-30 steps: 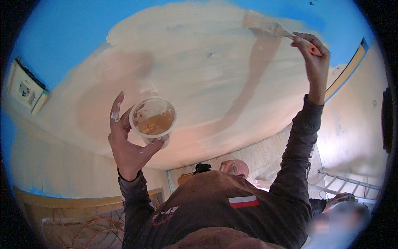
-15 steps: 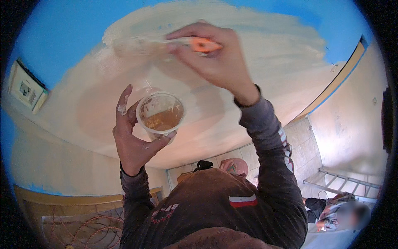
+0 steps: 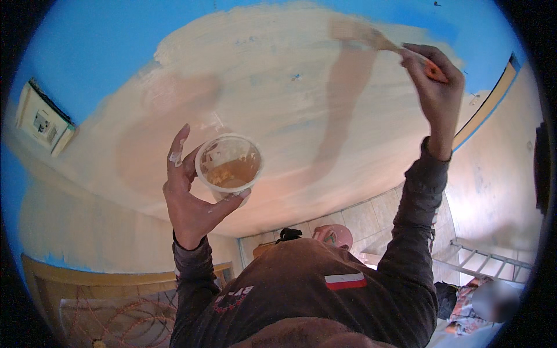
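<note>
So on the far left there's a pale box (image 3: 45, 122) with a dark top edge, mounted on the wall, and blue paint (image 3: 116, 52) above and beside it. Below that, lower left, a brown frame (image 3: 64, 272) with loops of reddish cord in front of it.

Next comes the left hand (image 3: 191, 203), raised and partly curled around a clear plastic cup (image 3: 223, 152). Thumb's pressed on the right side near the bottom, one finger sticks up free with white smears on it. The cup sits right in that grip, in front of the wall, mouth open to the camera, with a tan liquid (image 3: 235, 175) in the bottom and white streaks up the inside.

Behind that, the middle of the wall (image 3: 272, 98) is a big cream patch over the blue. Down below is the dark shirt (image 3: 290, 284), with a pink round thing (image 3: 333, 235) just past it.

Upper right is a wide brush (image 3: 362, 33). Bristles look like they're against the cream patch, but it's a bit soft there so don't quote me. The right hand (image 3: 436, 81) is closed around its handle, orange end showing. Lower right: another person (image 3: 464, 307) near a metal ladder (image 3: 493, 264).
</note>
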Motion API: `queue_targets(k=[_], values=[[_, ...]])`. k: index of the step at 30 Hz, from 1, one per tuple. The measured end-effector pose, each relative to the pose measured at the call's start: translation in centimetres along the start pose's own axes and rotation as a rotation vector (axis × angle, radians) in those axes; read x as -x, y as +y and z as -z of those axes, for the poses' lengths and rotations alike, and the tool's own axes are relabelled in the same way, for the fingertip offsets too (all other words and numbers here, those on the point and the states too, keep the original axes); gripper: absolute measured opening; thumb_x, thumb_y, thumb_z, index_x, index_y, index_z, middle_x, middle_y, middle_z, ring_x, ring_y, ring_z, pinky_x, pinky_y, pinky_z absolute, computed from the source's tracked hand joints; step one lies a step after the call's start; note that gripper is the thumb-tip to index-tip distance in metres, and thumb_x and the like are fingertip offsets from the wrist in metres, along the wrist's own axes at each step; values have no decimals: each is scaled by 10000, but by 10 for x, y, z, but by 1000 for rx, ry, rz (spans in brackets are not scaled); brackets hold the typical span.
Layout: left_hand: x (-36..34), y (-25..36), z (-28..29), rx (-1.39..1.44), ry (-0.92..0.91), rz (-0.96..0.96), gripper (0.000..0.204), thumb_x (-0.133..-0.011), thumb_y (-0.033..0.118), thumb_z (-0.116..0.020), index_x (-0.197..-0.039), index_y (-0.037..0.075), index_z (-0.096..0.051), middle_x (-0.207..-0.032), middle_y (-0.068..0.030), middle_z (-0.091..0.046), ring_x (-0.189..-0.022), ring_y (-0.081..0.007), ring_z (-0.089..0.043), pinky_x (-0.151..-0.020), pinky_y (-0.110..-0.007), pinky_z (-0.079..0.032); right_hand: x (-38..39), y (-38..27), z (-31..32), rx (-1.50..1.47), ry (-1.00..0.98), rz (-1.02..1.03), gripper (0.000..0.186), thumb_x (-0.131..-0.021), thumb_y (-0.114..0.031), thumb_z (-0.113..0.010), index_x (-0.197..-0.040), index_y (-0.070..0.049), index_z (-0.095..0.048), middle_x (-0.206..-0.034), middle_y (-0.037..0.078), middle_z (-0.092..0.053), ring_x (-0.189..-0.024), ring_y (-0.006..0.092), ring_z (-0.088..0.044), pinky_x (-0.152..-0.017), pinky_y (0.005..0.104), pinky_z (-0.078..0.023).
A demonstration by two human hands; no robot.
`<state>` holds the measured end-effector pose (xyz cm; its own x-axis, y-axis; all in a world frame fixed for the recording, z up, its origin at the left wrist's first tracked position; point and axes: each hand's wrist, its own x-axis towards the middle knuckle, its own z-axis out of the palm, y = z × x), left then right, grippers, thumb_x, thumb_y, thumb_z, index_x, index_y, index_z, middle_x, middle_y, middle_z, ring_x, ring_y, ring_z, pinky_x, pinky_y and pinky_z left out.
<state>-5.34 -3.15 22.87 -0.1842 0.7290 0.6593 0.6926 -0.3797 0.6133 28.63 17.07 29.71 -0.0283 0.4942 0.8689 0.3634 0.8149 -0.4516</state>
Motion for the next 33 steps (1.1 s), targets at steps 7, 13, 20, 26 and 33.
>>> queue_targets(k=[7,13,20,26,33], values=[[-3,-9,-1,20,-33,-26,1113,-600,146,-924,-1516,47,-300,-1165,-193,-700,-1099,-290,-694,-969,-422,-552,12,-8,14,-13,177,29,184,-926,-86,-709,-1065,30,-735,-941,105,-754,-865,162,-709,-796,270,-559],[-12,-5,-3,4,-66,-31,1111,-597,144,-916,-1517,50,-301,-1158,-195,-703,-1111,-293,-688,-999,-423,-529,0,-44,-82,-272,-61,182,180,-847,-157,-783,-978,-36,-766,-924,68,-755,-821,133,-693,-752,274,-547],[-1,7,-12,16,-16,14,1117,-583,135,-915,-1516,51,-306,-1149,-198,-705,-1120,-295,-683,-1008,-421,-518,-33,40,-13,-143,-65,158,222,-929,-172,-730,-1058,8,-744,-957,81,-741,-835,144,-703,-784,257,-574],[-9,-15,1,-32,-20,-37,1115,-577,117,-908,-1516,53,-309,-1148,-189,-707,-1108,-286,-688,-1000,-418,-524,-35,91,65,36,54,-63,282,-913,-233,-741,-1082,-7,-749,-921,70,-746,-890,124,-683,-846,250,-527],[-6,-14,12,57,-37,-14,1133,-559,130,-914,-1515,51,-312,-1139,-183,-707,-1106,-286,-687,-987,-406,-536,-37,120,136,180,147,-150,268,-920,-233,-727,-1093,-31,-756,-920,45,-755,-905,98,-662,-851,246,-502]])
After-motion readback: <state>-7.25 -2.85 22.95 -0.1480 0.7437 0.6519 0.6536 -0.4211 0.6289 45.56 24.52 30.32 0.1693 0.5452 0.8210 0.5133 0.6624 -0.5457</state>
